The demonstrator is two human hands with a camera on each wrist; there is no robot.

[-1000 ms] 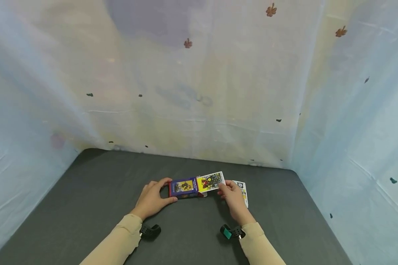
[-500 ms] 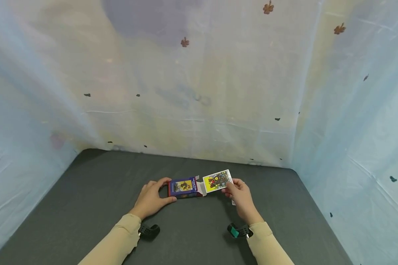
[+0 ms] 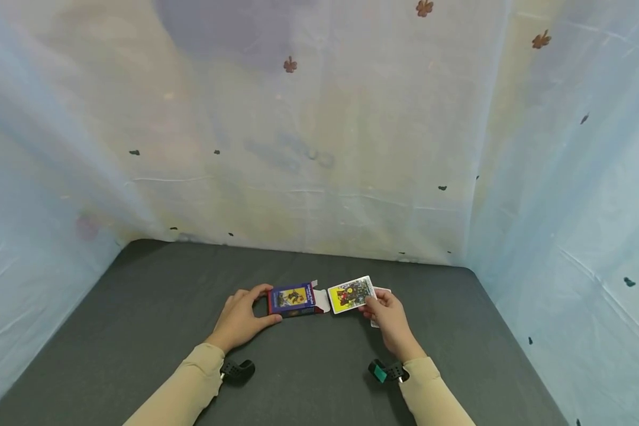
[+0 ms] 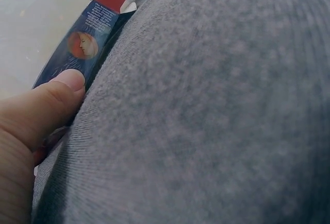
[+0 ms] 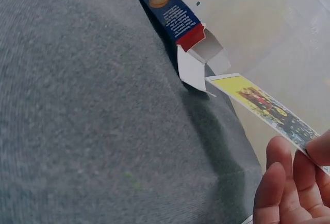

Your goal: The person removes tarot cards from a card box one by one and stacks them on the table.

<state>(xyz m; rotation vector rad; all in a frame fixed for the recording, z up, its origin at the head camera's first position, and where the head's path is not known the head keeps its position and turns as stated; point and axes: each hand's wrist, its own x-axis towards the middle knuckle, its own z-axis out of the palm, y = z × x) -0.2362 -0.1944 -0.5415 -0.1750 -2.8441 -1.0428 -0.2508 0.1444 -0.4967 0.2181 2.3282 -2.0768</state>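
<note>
My left hand [image 3: 242, 318] grips the left end of a blue and red tarot card box [image 3: 293, 297] lying flat, thumb on its near side. In the left wrist view the thumb presses the box's printed side [image 4: 82, 44]. The box's right end is open, its white flap [image 3: 322, 300] folded out. Between thumb and fingers, my right hand [image 3: 391, 324] pinches a yellow picture card [image 3: 351, 294], held just right of the flap. In the right wrist view that card [image 5: 265, 105] is tilted above the cloth. Another white-edged card [image 3: 374, 324] lies mostly hidden under the right hand.
A dark grey cloth-covered table [image 3: 309, 367] spreads beneath both hands. Behind and on both sides hangs a pale patterned curtain [image 3: 319, 225]. Black straps [image 3: 238, 371] sit at both wrists.
My right hand has drawn the yellow card rightward out of the box's open end, so a gap now separates them. The left hand has stayed on the box.
</note>
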